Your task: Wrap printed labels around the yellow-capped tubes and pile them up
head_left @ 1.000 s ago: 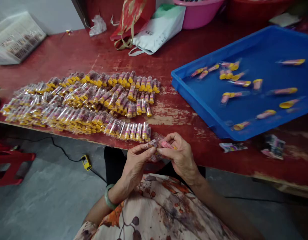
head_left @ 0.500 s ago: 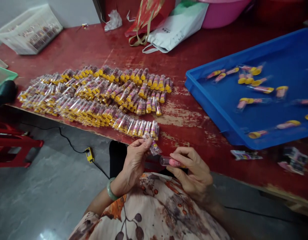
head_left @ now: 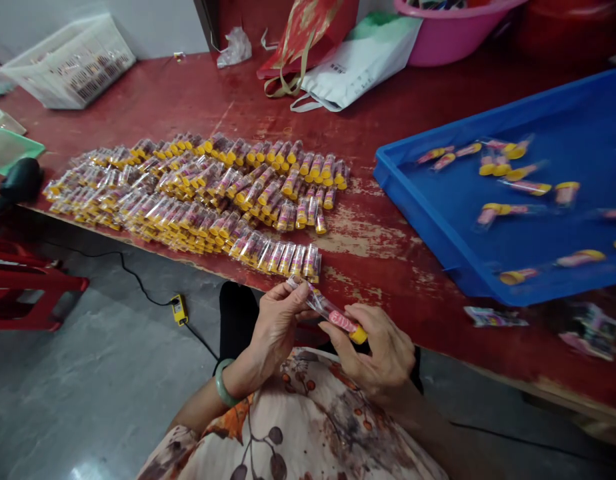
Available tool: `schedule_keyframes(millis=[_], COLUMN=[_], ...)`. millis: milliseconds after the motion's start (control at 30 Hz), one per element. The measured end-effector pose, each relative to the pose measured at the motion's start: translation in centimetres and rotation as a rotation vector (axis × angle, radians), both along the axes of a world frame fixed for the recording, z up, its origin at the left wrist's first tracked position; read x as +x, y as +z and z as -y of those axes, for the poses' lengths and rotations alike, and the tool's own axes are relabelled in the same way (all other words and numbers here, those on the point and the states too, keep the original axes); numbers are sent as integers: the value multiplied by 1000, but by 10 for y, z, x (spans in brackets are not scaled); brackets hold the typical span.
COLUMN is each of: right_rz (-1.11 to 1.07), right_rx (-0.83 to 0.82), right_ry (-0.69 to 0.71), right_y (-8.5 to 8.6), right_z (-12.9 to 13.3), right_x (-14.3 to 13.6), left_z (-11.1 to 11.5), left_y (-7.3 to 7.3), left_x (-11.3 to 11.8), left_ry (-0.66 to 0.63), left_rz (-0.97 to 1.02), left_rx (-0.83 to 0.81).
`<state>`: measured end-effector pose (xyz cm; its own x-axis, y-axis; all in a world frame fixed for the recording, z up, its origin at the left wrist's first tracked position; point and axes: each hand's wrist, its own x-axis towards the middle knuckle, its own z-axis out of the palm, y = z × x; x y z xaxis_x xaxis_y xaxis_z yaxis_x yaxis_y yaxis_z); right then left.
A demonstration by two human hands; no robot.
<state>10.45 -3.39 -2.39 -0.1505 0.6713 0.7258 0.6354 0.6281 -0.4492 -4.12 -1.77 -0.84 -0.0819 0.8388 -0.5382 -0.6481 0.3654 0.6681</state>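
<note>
My left hand [head_left: 281, 320] pinches a small clear printed wrapper [head_left: 315, 298] at its upper end. In my right hand [head_left: 381, 347] is a clear tube [head_left: 344, 321] with pink contents and a yellow cap, held near the cap. The tube's far end meets the wrapper between my hands; whether it is inside cannot be made out. Just beyond my left hand, many wrapped tubes with yellow caps [head_left: 288, 259] lie in stacked rows on the red table [head_left: 368, 233].
A blue tray [head_left: 438, 233] with scattered tubes stands at the right, loose wrappers [head_left: 495, 315] before it. Behind are a white bag [head_left: 358, 73], a red bag [head_left: 308, 40] and a pink basin [head_left: 453, 33]. A white basket [head_left: 73, 63] sits back left, a red stool [head_left: 33, 287] below.
My right hand has brought the tube to the wrapper in my left hand; its yellow cap now shows and the tube tilts down to the right. The view has shifted slightly.
</note>
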Motion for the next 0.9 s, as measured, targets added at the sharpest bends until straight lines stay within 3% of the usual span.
schedule_keyframes(millis=[233, 367, 433, 600, 700, 900], right_rz=[-36, -126, -156, -350, -404, -398], right_rx=[13, -323, -428, -376, -372, -458], right_ry=[43, 366, 453, 333, 273, 357], right_y=[-5, 8, 12, 11, 15, 26], right_z=[-3, -7, -6, -2, -2, -3], right_x=[-9, 8, 17, 15, 10, 16], left_z=[6, 3, 2, 7, 10, 11], left_y=[-3, 1, 3, 5, 5, 4], left_x=[3, -3, -5, -3, 0, 0], left_ry=[-72, -84, -108, -258, -280, -291], left_rz=[28, 52, 56, 83, 54, 43], left_rx=[41, 12, 20, 79, 85, 97])
